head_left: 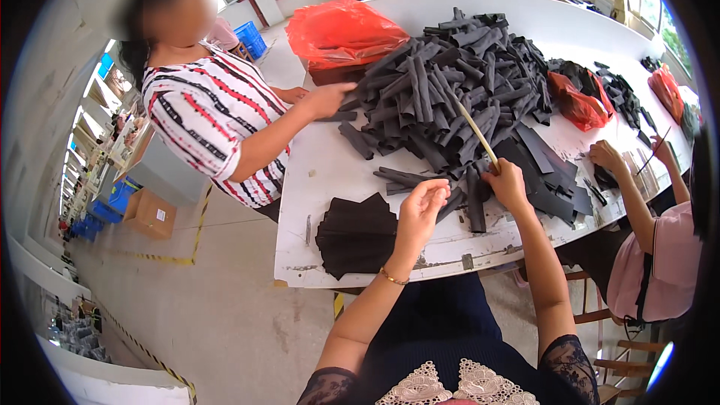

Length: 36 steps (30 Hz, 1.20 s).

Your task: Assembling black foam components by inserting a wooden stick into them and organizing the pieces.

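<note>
Left hand: left hand (420,206) hovers lower centre, fingers loosely curled, empty, beside the flat black stack (357,234).
Right hand: right hand (507,184) is closed round a thin wooden stick (475,133), which pokes into a rolled black piece (475,206).
Table: white table (330,172) carries the dark heap (450,82) at centre.
Risk: I reckon the stick could slip or pierce the fabric if pushed crooked.
Far: a co-worker's hand (330,97) touches the heap; red bag (341,30) sits beyond.

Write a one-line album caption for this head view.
Right hand pokes a stick into rolled dark fabric tubes; left hand hovers open.
</note>
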### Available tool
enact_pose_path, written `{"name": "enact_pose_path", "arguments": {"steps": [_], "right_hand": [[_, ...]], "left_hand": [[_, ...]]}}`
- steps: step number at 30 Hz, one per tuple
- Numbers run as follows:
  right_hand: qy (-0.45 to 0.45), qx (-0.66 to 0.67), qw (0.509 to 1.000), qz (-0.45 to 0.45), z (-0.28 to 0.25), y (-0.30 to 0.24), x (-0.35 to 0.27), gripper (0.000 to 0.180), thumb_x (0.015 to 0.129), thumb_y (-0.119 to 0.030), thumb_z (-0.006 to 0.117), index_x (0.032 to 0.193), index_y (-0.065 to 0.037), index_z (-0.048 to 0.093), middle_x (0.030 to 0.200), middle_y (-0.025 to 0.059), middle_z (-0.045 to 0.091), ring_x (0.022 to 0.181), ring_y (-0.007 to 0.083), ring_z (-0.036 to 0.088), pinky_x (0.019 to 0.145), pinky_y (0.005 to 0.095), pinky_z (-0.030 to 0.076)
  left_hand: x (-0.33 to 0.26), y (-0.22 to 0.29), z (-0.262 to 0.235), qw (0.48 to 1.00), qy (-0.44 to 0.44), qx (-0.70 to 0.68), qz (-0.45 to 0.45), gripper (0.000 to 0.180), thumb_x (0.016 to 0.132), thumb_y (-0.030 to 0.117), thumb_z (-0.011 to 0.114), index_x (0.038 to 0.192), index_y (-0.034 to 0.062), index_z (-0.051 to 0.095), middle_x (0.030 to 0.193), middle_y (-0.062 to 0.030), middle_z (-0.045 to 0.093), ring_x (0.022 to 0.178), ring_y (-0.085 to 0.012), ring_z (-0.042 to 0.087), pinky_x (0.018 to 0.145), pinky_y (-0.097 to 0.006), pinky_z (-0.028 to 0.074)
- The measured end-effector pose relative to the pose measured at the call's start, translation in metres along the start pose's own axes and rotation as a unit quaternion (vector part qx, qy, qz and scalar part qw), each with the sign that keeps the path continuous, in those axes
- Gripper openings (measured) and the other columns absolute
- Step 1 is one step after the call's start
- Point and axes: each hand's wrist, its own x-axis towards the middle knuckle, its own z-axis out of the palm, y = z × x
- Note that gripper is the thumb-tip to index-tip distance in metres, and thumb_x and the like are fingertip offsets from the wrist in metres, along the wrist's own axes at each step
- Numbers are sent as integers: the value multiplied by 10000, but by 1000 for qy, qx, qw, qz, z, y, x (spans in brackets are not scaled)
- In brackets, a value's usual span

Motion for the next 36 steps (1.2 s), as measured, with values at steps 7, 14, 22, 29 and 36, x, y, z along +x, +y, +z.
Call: {"name": "enact_pose_path", "arguments": {"steps": [7, 14, 22, 29, 36], "right_hand": [[-131, 441, 888, -25, -39, -76, -41, 146, 847, -33, 720, 974, 15, 664, 833, -18, 653, 757, 48, 587, 686, 203, 456], [-82, 552, 828, -43, -7, -129, -46, 83, 913, -89, 675, 910, -35, 612, 737, -70, 543, 607, 2, 423, 526, 177, 307], [-34, 607, 794, 1, -23, -124, -25, 114, 948, -157, 652, 925, -55, 607, 664, -87, 475, 519, 1, 375, 457, 187, 243], [-116, 578, 807, -35, -20, -125, -69, 93, 940, -114, 653, 941, -48, 588, 683, -70, 481, 551, 6, 385, 476, 187, 273], [9, 291, 888, -355, -24, -125, -40, 129, 944, -136, 648, 984, -29, 586, 751, -46, 492, 538, 27, 379, 494, 192, 296]], "left_hand": [[18, 23, -3, 995, -25, 32, 95, 485, 971, 227, 638, 1358, -15, 472, 1236, -95, 575, 1150, -116, 540, 966, -267, 442], [-12, 32, 1, 990, -27, 121, -71, 304, 1056, 291, 433, 1026, 13, 552, 726, -29, 523, 445, -70, 461, 416, -271, 431], [-124, -17, 12, 978, -140, 94, -125, 348, 1060, 253, 394, 830, 26, 524, 596, -45, 515, 505, -116, 525, 510, -268, 448], [-6, 60, -13, 999, -17, 25, 35, 181, 932, 102, 678, 1060, -5, 609, 858, -6, 621, 760, -52, 555, 689, -199, 457], [2, 61, -15, 972, -14, 178, 152, 157, 946, 127, 664, 983, -20, 620, 857, 8, 621, 760, -49, 548, 689, -202, 454]]}}
